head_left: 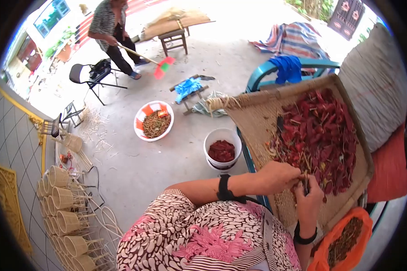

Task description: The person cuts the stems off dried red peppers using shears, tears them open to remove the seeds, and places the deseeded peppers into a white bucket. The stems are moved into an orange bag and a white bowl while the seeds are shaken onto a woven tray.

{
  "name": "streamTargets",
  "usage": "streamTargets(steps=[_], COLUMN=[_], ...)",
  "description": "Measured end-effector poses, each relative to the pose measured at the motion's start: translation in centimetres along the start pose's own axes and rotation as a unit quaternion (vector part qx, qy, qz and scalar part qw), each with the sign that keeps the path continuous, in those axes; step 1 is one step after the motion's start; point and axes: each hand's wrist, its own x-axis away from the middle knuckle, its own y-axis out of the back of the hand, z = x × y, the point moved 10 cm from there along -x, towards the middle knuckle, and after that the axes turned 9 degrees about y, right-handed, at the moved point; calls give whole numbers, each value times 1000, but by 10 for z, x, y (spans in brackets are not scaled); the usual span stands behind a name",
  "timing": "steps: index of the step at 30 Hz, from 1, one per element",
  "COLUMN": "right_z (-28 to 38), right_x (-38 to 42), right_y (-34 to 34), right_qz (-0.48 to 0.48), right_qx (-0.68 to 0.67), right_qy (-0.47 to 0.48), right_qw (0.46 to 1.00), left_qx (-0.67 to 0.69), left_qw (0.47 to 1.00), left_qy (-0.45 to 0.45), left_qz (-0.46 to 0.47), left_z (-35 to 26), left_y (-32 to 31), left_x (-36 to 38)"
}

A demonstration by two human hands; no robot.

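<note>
A shallow woven tray (pixel 257 117) holds a heap of dried red chili peppers (pixel 319 135), some with stems. Over the tray's near edge my left hand (pixel 278 177) reaches in from the left, its fingers pinched together. My right hand (pixel 309 198) comes up from below and meets it, thumb and fingers closed. Between the fingertips is a small dark piece, apparently a dried chili pepper, mostly covered by the fingers. A white bucket (pixel 222 131) with red chili peppers inside stands on the floor left of the tray.
An orange bag (pixel 365 221) with brown bits sits below the tray. A basin (pixel 140 107) of stems is on the floor. Behind are a teal chair (pixel 262 70), a black folding chair (pixel 78 73) and a person (pixel 111 31) sweeping. Stacked woven baskets (pixel 62 198) stand left.
</note>
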Motion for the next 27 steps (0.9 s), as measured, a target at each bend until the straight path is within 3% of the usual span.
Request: streamTargets(steps=[4,7,8,10,11,14,17,20,23,27], right_z=[-1,-25,-35,-44,-43,-25,-9,-10,-11,-8], right_x=[-1,4,7,15,13,9,4,7,11,16], right_y=[-1,-6,-10,-16,-17,-7,-5,-5,-8,-7], right_qz=[22,-29,-11,25,19,37,42,80,66,79], right_qx=[-17,-204,-276,-412,-443,-346,-235,-176,-209,-344], right_qy=[-26,-35,-78,-163,-137,-126,-18,24,-5,-58], right_qw=[999,978,958,896,886,929,971,981,976,934], left_qx=[-33,15,29,138,193,385,360,335,308,447], left_qw=[998,997,996,988,978,908,906,916,921,842], left_qy=[-37,-75,-85,-41,-20,75,80,47,48,72], left_qz=[29,3,2,50,74,144,209,216,234,295], left_z=[-12,-22,-26,-18,-15,-4,1,-1,-16,-24], left_y=[-1,8,10,6,4,-7,-18,-22,-9,-16], left_x=[-2,2,3,1,1,0,-3,-5,-5,1])
